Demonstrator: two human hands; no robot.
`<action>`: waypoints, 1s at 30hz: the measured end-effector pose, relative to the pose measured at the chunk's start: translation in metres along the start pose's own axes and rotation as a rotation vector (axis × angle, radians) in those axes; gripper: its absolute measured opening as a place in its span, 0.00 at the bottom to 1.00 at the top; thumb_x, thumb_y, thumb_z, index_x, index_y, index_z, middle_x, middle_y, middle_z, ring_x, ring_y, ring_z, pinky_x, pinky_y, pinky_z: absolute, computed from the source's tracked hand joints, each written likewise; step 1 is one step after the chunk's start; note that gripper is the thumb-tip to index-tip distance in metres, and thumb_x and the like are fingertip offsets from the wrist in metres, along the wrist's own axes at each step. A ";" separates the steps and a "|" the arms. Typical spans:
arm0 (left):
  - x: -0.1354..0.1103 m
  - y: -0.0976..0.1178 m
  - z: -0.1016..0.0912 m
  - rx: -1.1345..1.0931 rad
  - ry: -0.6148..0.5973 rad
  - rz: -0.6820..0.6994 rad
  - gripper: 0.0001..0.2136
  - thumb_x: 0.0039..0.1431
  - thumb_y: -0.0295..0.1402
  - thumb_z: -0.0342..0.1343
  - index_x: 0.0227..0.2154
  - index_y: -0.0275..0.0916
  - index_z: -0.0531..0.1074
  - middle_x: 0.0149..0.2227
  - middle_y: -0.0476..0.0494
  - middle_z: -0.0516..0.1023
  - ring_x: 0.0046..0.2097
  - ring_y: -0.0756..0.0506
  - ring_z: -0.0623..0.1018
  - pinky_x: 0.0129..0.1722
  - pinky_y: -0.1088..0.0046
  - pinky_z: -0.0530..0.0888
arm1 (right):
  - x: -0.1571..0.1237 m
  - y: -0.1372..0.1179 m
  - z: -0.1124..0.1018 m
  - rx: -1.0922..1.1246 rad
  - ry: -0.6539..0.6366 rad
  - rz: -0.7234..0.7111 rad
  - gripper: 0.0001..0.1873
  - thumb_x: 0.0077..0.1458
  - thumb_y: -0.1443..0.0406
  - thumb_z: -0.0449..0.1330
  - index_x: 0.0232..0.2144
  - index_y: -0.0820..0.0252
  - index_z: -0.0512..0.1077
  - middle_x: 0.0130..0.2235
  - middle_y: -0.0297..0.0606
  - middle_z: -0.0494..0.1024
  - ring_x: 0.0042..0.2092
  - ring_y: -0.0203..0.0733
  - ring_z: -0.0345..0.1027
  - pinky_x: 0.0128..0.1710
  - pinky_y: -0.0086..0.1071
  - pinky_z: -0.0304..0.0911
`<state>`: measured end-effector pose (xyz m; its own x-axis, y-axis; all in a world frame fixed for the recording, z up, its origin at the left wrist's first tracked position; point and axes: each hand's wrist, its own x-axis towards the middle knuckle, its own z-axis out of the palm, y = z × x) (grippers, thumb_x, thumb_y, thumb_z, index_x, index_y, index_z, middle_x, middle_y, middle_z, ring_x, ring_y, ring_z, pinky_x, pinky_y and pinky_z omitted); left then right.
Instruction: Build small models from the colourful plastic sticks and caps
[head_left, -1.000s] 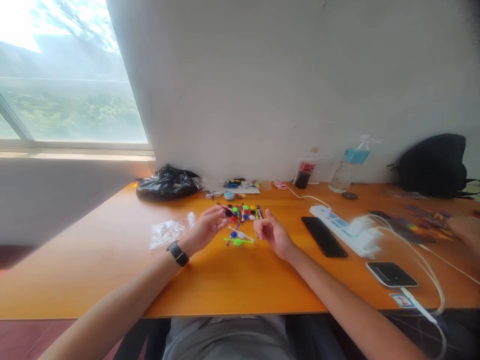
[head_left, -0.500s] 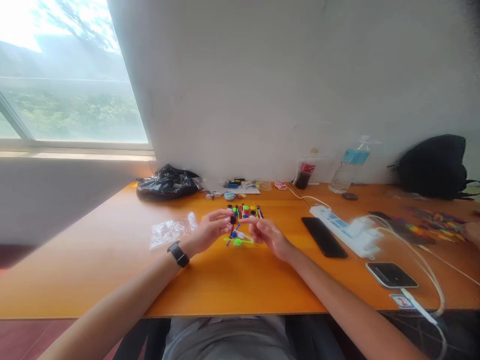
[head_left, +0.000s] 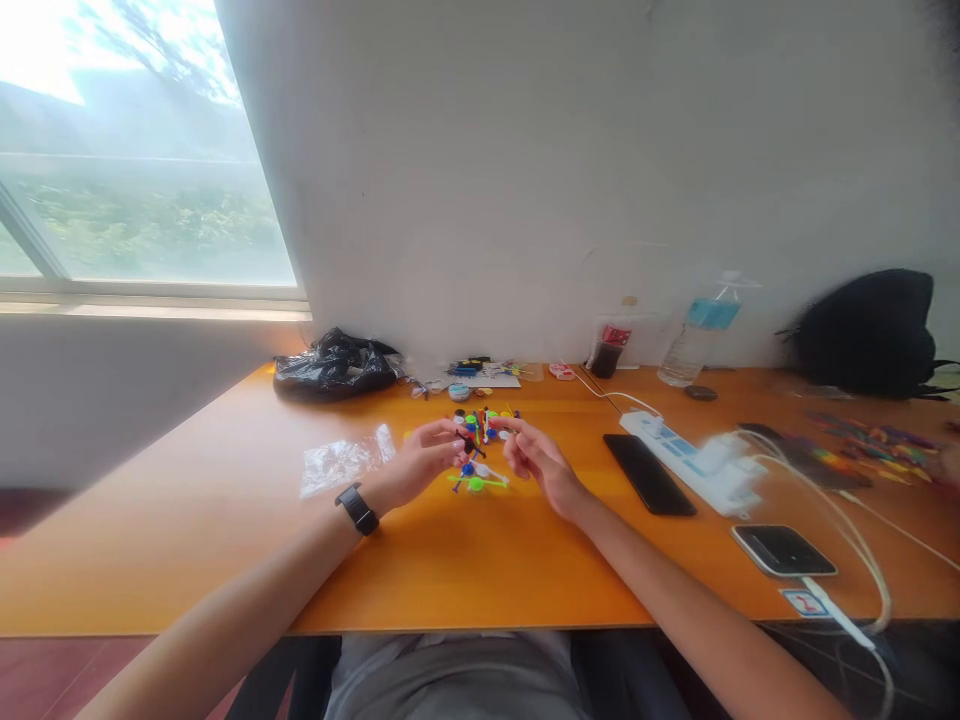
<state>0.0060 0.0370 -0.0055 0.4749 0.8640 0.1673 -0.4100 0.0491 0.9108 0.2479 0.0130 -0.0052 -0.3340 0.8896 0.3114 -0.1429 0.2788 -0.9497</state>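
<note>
My left hand [head_left: 426,459] is closed in a pinch on a small black plastic piece [head_left: 466,440], apparently a connector with a thin rod. My right hand [head_left: 545,462] is across from it, apart from that piece. Its index finger stretches toward a pile of colourful plastic pieces [head_left: 491,428], and nothing can be made out in its fingers. Below the hands lies a group of joined-looking blue, white and green rods and round connectors, with a green connector [head_left: 476,484] nearest me.
A clear plastic bag [head_left: 341,462] lies left of my hands. A black phone [head_left: 649,474], a white power strip [head_left: 686,460] and a white charging device [head_left: 784,550] with cables are on the right. A black bag [head_left: 334,365] and bottles stand along the wall. Another person's hand [head_left: 946,465] shows at the right edge.
My right index finger has drawn away from the black piece and shifted right and up toward the pile. The black piece has tilted in my left hand, which stays in place.
</note>
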 end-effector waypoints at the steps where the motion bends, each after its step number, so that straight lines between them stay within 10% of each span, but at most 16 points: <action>1: 0.000 0.000 0.000 0.045 0.001 0.015 0.13 0.53 0.33 0.74 0.39 0.37 0.79 0.35 0.45 0.80 0.35 0.50 0.76 0.39 0.73 0.71 | 0.001 0.000 0.000 0.020 0.024 0.022 0.29 0.67 0.46 0.59 0.62 0.55 0.72 0.30 0.32 0.65 0.28 0.37 0.52 0.28 0.33 0.46; 5: -0.002 -0.001 -0.002 0.190 0.041 0.047 0.12 0.57 0.36 0.72 0.41 0.38 0.79 0.42 0.42 0.82 0.41 0.47 0.79 0.42 0.71 0.71 | 0.000 -0.001 0.002 0.087 0.020 0.135 0.25 0.65 0.46 0.61 0.56 0.52 0.74 0.29 0.30 0.66 0.26 0.35 0.48 0.27 0.32 0.41; 11: -0.002 0.000 -0.003 0.243 0.092 0.078 0.14 0.56 0.38 0.72 0.41 0.40 0.78 0.44 0.42 0.82 0.46 0.44 0.79 0.49 0.67 0.72 | -0.006 -0.006 -0.003 0.255 -0.462 0.218 0.44 0.68 0.37 0.43 0.12 0.58 0.64 0.18 0.33 0.56 0.24 0.38 0.52 0.30 0.37 0.48; 24: -0.002 -0.004 -0.006 0.293 0.084 0.040 0.15 0.57 0.41 0.71 0.44 0.41 0.79 0.48 0.40 0.82 0.47 0.43 0.79 0.48 0.67 0.71 | -0.001 -0.003 -0.006 0.295 -0.238 0.235 0.36 0.65 0.37 0.51 0.24 0.60 0.72 0.21 0.29 0.54 0.24 0.34 0.42 0.28 0.34 0.38; 30: -0.002 -0.005 -0.005 0.273 0.075 0.019 0.16 0.56 0.41 0.72 0.43 0.40 0.79 0.46 0.40 0.83 0.47 0.43 0.80 0.47 0.69 0.72 | 0.002 -0.004 -0.002 0.095 0.088 0.141 0.25 0.60 0.43 0.63 0.28 0.57 0.71 0.23 0.28 0.55 0.26 0.35 0.42 0.27 0.33 0.38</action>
<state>0.0031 0.0380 -0.0120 0.4064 0.8985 0.1659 -0.1887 -0.0952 0.9774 0.2497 0.0149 -0.0010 -0.2743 0.9469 0.1677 -0.1890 0.1179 -0.9749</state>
